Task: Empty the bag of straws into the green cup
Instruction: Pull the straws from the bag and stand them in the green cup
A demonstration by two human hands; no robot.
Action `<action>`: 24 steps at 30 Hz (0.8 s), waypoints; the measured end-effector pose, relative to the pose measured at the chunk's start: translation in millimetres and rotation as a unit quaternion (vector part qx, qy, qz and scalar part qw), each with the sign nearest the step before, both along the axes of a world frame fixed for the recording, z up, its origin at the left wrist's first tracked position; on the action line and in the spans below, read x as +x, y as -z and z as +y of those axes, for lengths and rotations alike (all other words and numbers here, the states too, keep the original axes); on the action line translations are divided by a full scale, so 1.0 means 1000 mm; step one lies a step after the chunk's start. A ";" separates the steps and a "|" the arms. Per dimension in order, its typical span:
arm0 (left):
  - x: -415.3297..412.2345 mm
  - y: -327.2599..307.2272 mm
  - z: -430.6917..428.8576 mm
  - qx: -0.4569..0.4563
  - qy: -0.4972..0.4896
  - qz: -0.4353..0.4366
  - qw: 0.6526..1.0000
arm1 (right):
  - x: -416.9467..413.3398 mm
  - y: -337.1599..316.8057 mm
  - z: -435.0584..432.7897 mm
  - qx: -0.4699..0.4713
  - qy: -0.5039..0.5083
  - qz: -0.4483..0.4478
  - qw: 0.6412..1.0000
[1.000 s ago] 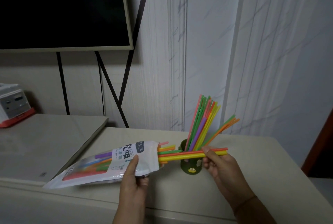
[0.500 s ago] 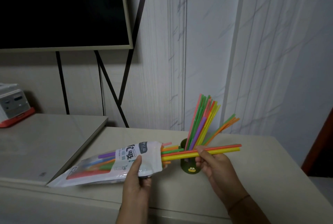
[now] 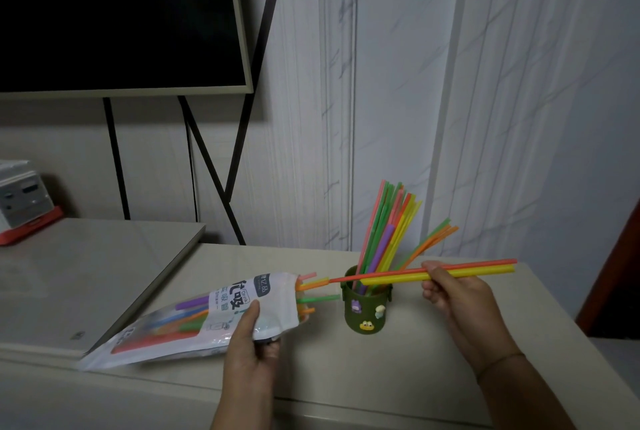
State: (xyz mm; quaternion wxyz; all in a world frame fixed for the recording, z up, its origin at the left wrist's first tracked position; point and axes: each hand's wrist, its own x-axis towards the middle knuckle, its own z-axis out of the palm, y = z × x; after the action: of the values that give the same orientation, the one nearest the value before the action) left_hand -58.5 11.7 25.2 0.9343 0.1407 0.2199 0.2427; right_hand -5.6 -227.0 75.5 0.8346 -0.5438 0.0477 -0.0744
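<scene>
**Two straws clear of the bag, held across the cup**

The white plastic bag of coloured straws (image 3: pixel 194 318) lay tilted, its open mouth raised toward the dark green cup (image 3: pixel 366 308), with several straw ends poking out just beside the cup's rim. The left hand (image 3: pixel 251 343) was closed on the bag near its mouth, thumb pressed on the printed front. The right hand (image 3: pixel 453 294) pinched a red and a yellow straw (image 3: pixel 391 278) lying almost level across the cup's opening (their left tips free of the bag). A bundle of coloured straws (image 3: pixel 388 235) stood leaning in the cup. The cup stood on the pale tabletop (image 3: pixel 433 377); a dark screen (image 3: pixel 114 14) hung behind.
</scene>
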 end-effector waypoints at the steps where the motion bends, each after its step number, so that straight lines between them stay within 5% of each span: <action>1: 0.000 -0.002 -0.001 0.001 0.000 0.000 1.000 | 0.002 -0.001 -0.003 -0.009 0.009 -0.002 1.000; 11: -0.001 -0.006 -0.009 -0.001 0.006 0.012 1.000 | 0.025 0.002 -0.009 -0.186 0.079 -0.012 0.979; 24: -0.002 -0.012 -0.016 -0.004 0.015 0.031 0.999 | 0.044 0.035 0.031 -0.318 -0.033 0.023 0.947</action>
State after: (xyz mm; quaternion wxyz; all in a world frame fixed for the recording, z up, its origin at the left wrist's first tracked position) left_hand -60.6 -4.3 37.0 0.9312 0.1478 0.2475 0.2232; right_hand 37.9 -195.9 40.7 0.6190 -0.7837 0.0231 -0.0452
